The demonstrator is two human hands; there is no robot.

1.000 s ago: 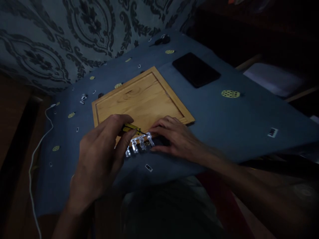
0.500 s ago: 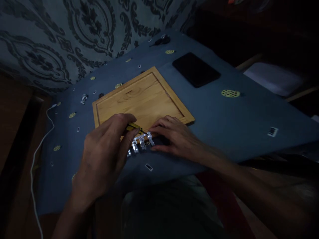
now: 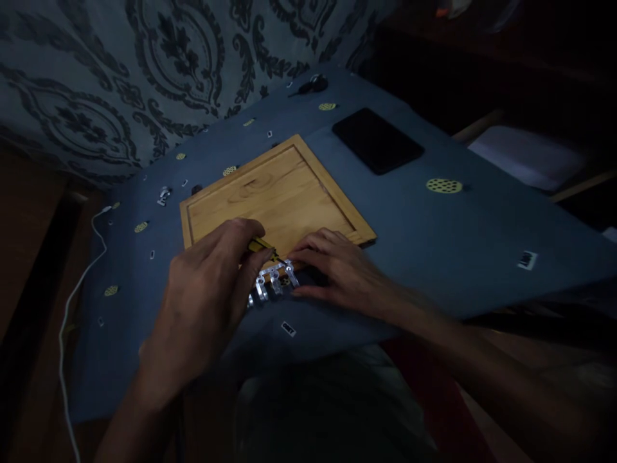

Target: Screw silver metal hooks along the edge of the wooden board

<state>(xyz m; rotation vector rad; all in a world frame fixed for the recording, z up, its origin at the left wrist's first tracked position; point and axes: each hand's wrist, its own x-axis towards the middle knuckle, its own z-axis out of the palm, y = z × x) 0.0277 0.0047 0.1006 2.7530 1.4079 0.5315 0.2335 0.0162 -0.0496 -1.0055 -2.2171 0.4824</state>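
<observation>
My left hand is closed around a yellow and black screwdriver, pinched between thumb and fingers. The dark shaft slants down to the right, with its tip at the right end of a shiny metal piece with several prongs. That end of the pronged piece sits between the thumb and fingers of my right hand, which is closed on it. The metal piece lies along the near edge of a wooden board, its prongs pointing toward me. My left hand hides its left end.
A blue patterned cloth covers the table. Beyond the board lie a black phone or tablet and a dark object. A small metal part rests at the left, near a white cable. A patterned curtain hangs behind.
The whole view has shifted slightly, so things sit a little lower. Both hands, the screwdriver and the metal piece keep nearly the same places.
</observation>
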